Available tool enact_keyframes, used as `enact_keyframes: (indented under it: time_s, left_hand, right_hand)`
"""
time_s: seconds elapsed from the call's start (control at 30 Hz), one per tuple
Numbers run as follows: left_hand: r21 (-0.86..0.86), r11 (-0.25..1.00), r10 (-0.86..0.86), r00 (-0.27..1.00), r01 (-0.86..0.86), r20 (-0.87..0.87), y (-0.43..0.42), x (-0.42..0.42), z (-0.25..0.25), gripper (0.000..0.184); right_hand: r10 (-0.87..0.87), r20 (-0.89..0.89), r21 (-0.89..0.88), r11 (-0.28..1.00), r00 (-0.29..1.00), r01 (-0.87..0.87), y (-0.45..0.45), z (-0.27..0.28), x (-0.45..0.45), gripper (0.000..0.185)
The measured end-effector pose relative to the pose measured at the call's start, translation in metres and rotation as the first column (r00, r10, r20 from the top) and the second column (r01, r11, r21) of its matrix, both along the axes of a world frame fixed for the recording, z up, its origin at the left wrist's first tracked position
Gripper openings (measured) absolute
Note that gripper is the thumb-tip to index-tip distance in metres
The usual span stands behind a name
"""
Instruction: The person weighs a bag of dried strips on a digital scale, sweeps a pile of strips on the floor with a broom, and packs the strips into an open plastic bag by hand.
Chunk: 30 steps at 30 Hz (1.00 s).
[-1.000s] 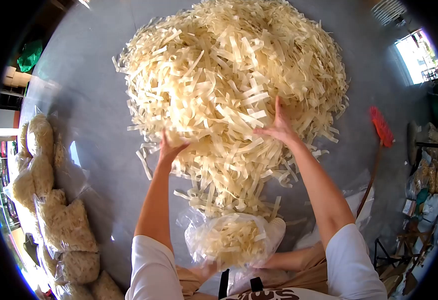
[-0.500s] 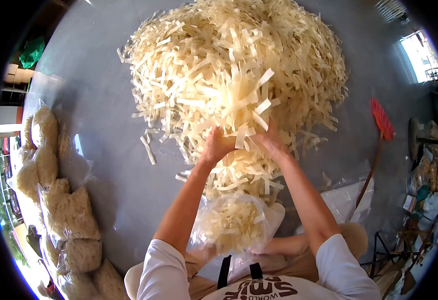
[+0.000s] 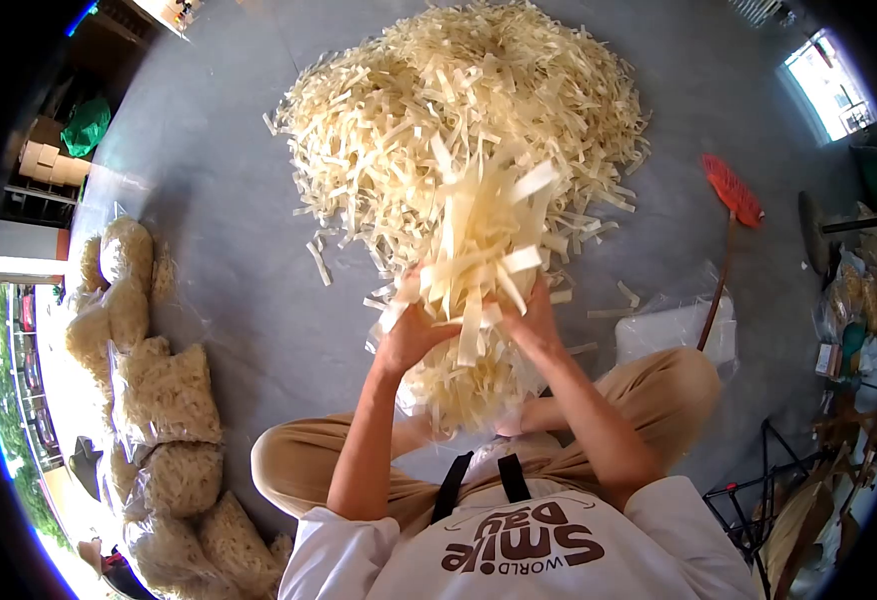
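Observation:
Between my left hand [image 3: 414, 325] and my right hand [image 3: 531, 318] is a clump of pale yellow flat strips [image 3: 484, 240], lifted off the floor, some ends sticking up and others hanging down. Both hands close around its sides from below; part of the fingers is hidden by the strips. Beyond them a big heap of the same strips [image 3: 479, 80] spreads on the grey floor. Below my hands, between my crossed legs, a clear plastic bag [image 3: 414, 400] holds more strips; its mouth is partly hidden by the clump and my forearms.
Filled clear bags of strips [image 3: 169, 400] are stacked on the left. On the right lie a red broom [image 3: 734, 190] with a long handle and a white plastic sheet [image 3: 674, 335]. A black metal frame [image 3: 759, 490] and assorted items stand at the far right edge.
Both hands have drawn back from the heap toward my body and raised the clump of strips, now above the bag. My view has shifted so more of my shirt and legs shows.

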<state>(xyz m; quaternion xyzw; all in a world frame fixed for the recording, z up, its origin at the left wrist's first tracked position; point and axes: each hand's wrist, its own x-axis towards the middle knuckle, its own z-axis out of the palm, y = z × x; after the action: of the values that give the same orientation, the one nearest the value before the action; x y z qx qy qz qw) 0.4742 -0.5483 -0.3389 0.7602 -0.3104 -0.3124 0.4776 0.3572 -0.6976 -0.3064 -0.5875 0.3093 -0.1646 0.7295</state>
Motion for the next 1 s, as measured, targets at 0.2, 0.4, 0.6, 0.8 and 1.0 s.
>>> enact_keyframes:
  time_s: [0.2, 0.4, 0.6, 0.8, 1.0]
  left_hand:
    - [-0.037, 0.983, 0.179, 0.984, -0.179, -0.005, 0.064, -0.082, -0.044, 0.085]
    - [0.315, 0.947, -0.197, 0.887, 0.062, 0.417, 0.083, -0.108, -0.092, 0.101]
    - [0.644, 0.76, -0.296, 0.929, 0.089, 0.221, 0.064, -0.094, -0.041, 0.093]
    - [0.228, 0.96, 0.127, 0.979, -0.162, 0.161, 0.101, -0.047, -0.039, 0.056]
    - [0.608, 0.677, 0.492, 0.869, -0.416, 0.046, 0.128, -0.059, -0.083, 0.02]
  right_hand:
    - [-0.028, 0.045, 0.259, 0.966, 0.999, 0.015, 0.08, -0.085, -0.058, 0.063]
    - [0.112, -0.277, -0.091, 0.986, 0.954, -0.142, 0.086, -0.137, -0.095, 0.062]
    - [0.043, -0.311, -0.236, 0.964, 0.949, -0.121, 0.089, -0.152, -0.084, 0.057]
    - [0.052, -0.434, -0.169, 0.976, 0.899, -0.139, 0.09, -0.154, -0.079, 0.056]
    - [-0.061, -0.326, -0.092, 0.995, 0.943, 0.032, 0.1, -0.154, -0.069, 0.064]
